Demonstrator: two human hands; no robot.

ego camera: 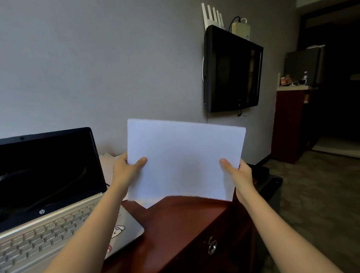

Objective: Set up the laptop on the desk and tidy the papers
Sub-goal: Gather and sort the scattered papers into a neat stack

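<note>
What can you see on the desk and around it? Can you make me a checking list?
Surface: desk, dark red wood, shiny.
Job's things: laptop open, screen dark; sheet held up above the desk; loose papers lie by the laptop.
Clutter: nothing seen.
Grips: left grip and right grip each pinch a lower side of the sheet, thumbs in front.
Cables: wires on top of the TV; one more hangs under it.
Surroundings: TV on the wall, router on top of it, cabinet to the right.

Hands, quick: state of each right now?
Left hand: holds the papers by their left edge.
Right hand: holds the papers by their right edge.
</note>
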